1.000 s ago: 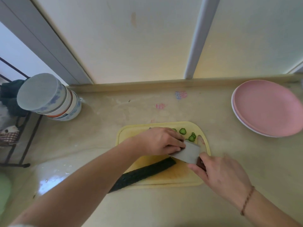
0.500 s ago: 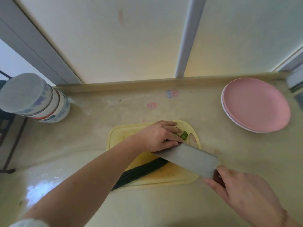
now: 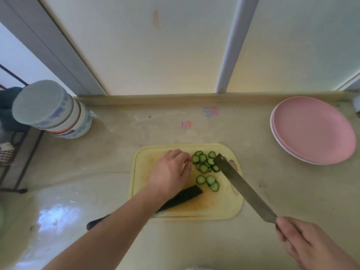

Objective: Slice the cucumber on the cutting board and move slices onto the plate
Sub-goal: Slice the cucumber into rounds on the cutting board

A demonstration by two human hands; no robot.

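Cucumber slices (image 3: 205,166) lay on the cutting board (image 3: 220,206); left hand (image 3: 169,172) fingers curled beside them, right hand (image 3: 303,243) gripped the knife (image 3: 243,189).

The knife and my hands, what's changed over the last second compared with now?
The right hand drew the knife back off the cucumber and swung it out to the right; it grips the handle as before. The left hand slid off the blade and now touches the slices, which lie uncovered on the cutting board. The pink plates hold no slices, as before.
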